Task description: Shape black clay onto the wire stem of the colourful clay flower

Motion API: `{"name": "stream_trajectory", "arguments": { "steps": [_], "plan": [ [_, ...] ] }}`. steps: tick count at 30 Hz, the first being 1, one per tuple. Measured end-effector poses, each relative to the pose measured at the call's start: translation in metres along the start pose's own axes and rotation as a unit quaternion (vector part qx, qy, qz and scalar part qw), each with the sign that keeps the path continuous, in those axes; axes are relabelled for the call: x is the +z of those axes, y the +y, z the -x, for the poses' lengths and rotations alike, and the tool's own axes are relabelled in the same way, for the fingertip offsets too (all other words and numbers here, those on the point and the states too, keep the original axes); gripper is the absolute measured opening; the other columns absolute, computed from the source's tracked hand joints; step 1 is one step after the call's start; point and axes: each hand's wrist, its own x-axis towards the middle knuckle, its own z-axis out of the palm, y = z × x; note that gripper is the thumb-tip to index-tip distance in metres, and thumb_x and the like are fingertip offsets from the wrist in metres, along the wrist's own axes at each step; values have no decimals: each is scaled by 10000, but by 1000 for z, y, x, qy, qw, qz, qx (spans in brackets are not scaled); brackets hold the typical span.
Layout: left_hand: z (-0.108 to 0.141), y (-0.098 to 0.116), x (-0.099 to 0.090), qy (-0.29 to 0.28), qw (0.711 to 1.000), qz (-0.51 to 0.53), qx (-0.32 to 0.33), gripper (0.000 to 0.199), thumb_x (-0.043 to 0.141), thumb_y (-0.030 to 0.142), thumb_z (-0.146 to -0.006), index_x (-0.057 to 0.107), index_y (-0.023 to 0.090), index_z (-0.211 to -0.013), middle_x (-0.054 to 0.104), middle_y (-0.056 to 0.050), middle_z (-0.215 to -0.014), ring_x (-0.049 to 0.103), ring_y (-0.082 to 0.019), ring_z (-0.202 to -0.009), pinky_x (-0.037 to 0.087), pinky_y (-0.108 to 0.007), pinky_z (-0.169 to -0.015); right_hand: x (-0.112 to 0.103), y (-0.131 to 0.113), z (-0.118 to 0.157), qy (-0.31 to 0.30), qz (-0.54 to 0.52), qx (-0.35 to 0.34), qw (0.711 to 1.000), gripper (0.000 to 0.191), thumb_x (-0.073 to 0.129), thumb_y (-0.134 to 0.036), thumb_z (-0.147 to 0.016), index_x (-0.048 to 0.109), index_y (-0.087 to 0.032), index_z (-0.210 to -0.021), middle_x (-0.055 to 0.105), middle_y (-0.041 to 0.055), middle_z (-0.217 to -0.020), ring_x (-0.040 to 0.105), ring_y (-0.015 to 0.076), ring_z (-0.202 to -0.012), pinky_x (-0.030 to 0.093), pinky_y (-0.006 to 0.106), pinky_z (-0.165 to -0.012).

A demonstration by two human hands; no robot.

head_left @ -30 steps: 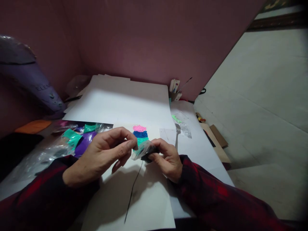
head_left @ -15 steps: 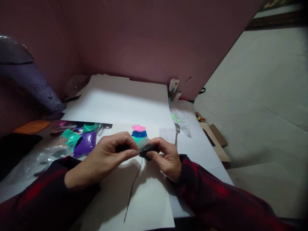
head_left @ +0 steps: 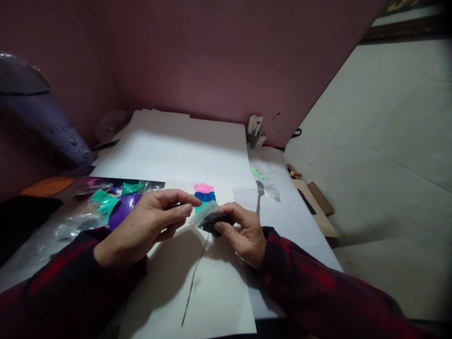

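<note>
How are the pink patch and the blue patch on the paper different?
The pink patch looks bumpy; the blue patch has wavy ridges. The pink patch is at the top, while the blue patch lies between it and the green patch. Both are on the paper.

Dim; soft shadows; glints on plastic bag [head_left: 76, 219].

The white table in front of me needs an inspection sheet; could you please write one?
Surface: white table, partly covered by paper.
Job's things: black material in clear plastic; pink, blue and teal bands and a black line on the paper.
Clutter: purple packet, fork.
Hands: right grips the black material; left is close by, contact unclear.
Cables: nothing seen.
Surroundings: pinkish wall behind.
</note>
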Motion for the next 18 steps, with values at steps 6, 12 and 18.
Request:
{"name": "stream_trajectory", "arguments": {
  "steps": [6,12,18],
  "plan": [
    [1,4,4,5,993,-117,16,246,696,367,-767,688,161,-901,391,52,-567,300,-73,-479,209,-179,-399,1,-1,0,-1,-9,6,1000,149,589,-282,-868,628,-183,-972,662,40,-798,594,138,-665,510,303,-604],
    [1,3,4,-45,989,-143,15,210,678,367,-776,640,160,-768,411,51,-592,293,-67,-477,179,-178,-397,0,-2,0,-1,25,-9,1000,136,600,-288,-852,635,-180,-928,620,23,-733,540,126,-614,461,286,-560],
    [2,5,5,-59,993,-95,-32,224,657,381,-801,616,162,-807,345,71,-550,212,-55,-451,131,-173,-391,1,-3,0,-4,-7,-9,1000,132,593,-268,-861,631,-184,-956,646,23,-757,573,126,-634,477,282,-572]
  ]
}}
